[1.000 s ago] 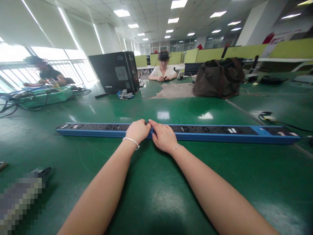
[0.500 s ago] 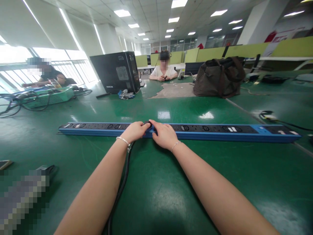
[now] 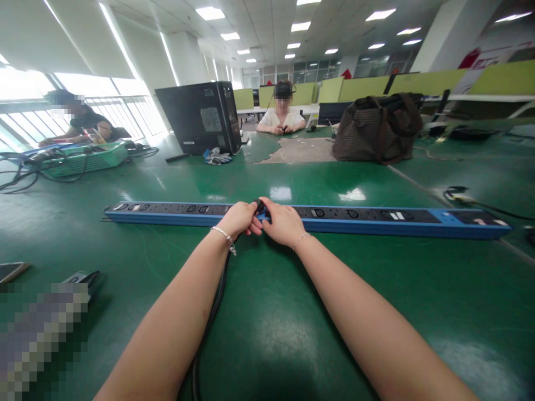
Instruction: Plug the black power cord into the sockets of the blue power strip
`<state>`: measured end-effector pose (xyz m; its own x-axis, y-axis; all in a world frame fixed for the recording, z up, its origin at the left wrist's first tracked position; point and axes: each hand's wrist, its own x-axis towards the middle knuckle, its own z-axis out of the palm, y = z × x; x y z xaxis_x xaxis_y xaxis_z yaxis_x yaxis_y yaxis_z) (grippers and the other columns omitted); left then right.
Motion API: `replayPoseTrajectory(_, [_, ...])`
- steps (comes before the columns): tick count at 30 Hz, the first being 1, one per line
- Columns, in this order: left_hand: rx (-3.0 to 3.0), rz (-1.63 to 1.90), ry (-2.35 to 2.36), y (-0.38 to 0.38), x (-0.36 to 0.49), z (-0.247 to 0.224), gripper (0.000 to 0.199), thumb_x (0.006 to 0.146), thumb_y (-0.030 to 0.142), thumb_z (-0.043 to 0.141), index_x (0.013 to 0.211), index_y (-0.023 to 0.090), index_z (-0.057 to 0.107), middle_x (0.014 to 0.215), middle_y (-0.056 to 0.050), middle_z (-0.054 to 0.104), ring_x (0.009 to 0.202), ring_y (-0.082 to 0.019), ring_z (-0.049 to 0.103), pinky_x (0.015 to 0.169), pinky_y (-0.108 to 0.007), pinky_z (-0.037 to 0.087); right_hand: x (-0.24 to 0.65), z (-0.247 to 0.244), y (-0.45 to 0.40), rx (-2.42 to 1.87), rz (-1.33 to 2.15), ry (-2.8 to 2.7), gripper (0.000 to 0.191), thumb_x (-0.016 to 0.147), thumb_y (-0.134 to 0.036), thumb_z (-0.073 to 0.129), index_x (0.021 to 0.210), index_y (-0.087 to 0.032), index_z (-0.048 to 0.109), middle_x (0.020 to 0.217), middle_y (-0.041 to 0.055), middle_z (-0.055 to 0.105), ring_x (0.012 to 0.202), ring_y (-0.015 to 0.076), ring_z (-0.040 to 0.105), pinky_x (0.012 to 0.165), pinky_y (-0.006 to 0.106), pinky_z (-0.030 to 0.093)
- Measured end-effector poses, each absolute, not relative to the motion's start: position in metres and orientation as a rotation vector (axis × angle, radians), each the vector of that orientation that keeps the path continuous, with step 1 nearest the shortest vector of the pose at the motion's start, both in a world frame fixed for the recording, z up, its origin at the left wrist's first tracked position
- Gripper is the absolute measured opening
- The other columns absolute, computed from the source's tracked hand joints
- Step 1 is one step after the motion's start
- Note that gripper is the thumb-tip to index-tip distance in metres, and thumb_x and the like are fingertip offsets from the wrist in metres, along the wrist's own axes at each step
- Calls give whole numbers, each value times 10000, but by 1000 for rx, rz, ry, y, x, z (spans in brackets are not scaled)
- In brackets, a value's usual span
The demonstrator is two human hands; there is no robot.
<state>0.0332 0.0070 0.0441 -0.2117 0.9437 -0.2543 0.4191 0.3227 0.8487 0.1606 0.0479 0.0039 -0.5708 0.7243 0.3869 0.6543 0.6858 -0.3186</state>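
Note:
A long blue power strip [image 3: 368, 226] with a black socket face lies across the green table. At its middle, my left hand [image 3: 241, 218] is closed on a black power plug [image 3: 259, 205]; fingers cover most of it. The plug's black cord [image 3: 218, 306] runs from under my left wrist down toward the near edge. My right hand [image 3: 285, 224] curls over the strip from the other side, its index fingertip against the plug and its thumb low by the strip's front edge. Whether the plug's pins sit in a socket is hidden.
A black computer case [image 3: 200, 120] and a pair of gloves [image 3: 217, 156] stand beyond the strip. A brown bag [image 3: 376, 131] is to the right, a green basket [image 3: 87, 159] with cables to the left. Two people sit farther off, one across the table [image 3: 282, 120].
My left hand has shifted slightly right and turned, so its lower fingers now show beneath the plug. My right hand stays nearly in place. The view has tilted a little.

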Motion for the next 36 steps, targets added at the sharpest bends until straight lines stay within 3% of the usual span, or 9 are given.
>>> replayPoseTrajectory(10, [1025, 885, 1678, 5, 34, 36, 273, 909, 332, 307, 809, 150, 484, 493, -6, 579, 415, -91, 559, 369, -169, 331, 161, 0, 46, -1057, 167, -2449, 569, 787, -255, 500, 1344, -191, 401, 1310, 85, 535, 1204, 211, 463, 1006, 393, 309])
replayPoseTrajectory(20, [903, 937, 1660, 0, 39, 27, 379, 900, 467, 286, 728, 172, 451, 527, -41, 623, 446, -128, 605, 385, -188, 401, 162, 8, 49, -1082, 235, -2478, 612, 726, -167, 484, 1334, -206, 434, 1301, 68, 546, 1172, 203, 499, 1001, 380, 348])
replayPoseTrajectory(24, [858, 1018, 1642, -3, 38, 14, 442, 873, 549, 313, 673, 177, 443, 482, -4, 567, 388, -87, 545, 375, -167, 383, 161, 9, 52, -1092, 243, -2468, 604, 724, -158, 472, 1325, -209, 450, 1281, 63, 563, 1145, 202, 524, 992, 366, 366])
replayPoseTrajectory(30, [836, 1024, 1301, -19, 27, 10, 374, 877, 463, 385, 735, 151, 534, 568, -15, 593, 435, -71, 546, 413, -166, 416, 158, 14, 61, -1164, 466, -2435, 443, 820, -281, 434, 1256, -289, 515, 1218, -10, 611, 1095, 176, 561, 954, 325, 407])
replayPoseTrajectory(33, [823, 1079, 1151, -27, 31, 10, 257, 846, 357, 472, 738, 138, 553, 506, -7, 555, 346, -68, 455, 336, -164, 323, 157, 15, 63, -1207, 589, -2367, 419, 875, -451, 380, 1226, -293, 546, 1241, -8, 597, 1137, 176, 537, 984, 327, 381])
replayPoseTrajectory(36, [797, 1288, 1202, -26, 52, 4, 243, 835, 381, 480, 714, 171, 497, 418, 77, 414, 280, -31, 279, 308, -146, 196, 155, 14, 67, -1238, 661, -2319, 474, 839, -571, 416, 1203, -305, 563, 1224, -2, 607, 1126, 192, 546, 970, 343, 392])
